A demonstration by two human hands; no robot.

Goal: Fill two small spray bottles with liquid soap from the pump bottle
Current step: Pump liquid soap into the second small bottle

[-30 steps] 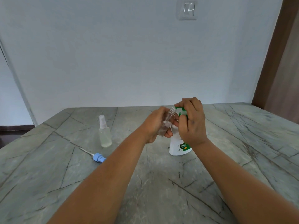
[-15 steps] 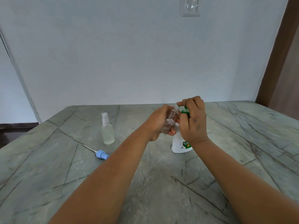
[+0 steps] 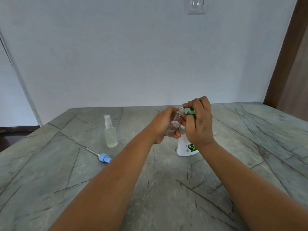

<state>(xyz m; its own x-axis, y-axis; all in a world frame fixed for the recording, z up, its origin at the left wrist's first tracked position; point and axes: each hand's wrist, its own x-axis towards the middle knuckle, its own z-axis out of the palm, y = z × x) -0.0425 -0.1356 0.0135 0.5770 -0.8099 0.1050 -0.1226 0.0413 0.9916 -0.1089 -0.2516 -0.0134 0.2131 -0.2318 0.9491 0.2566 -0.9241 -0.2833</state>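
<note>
In the middle of the frame the left hand (image 3: 162, 126) holds a small clear bottle (image 3: 175, 124) tipped toward the right, its fingers curled round the middle of it. The open top of this bottle sits right under the green spout of the pump bottle (image 3: 185, 145), which stands on the worktop (image 3: 166, 189). The right hand (image 3: 198, 121) sits on the green pump top with its fingers curled down over it. The small bottle looks light and made of thin hard plastic, so I think it would be easy to lift but could slip if soap gets on the outside. Holding it round the middle, like now, looks best, because that leaves the little mouth free. The mouth is narrow, so the soap could miss it. The pump bottle looks bigger and heavier and should stay put when pushed from the top. Counting now: there are two small bottles, one in the hand and one spray bottle (image 3: 110, 132) standing left of the middle with its white top on and pale liquid inside. There is one pump bottle. There is one loose blue spray top (image 3: 104, 158) with a thin tube, lying on the worktop toward the lower left. There are two hands.
</note>
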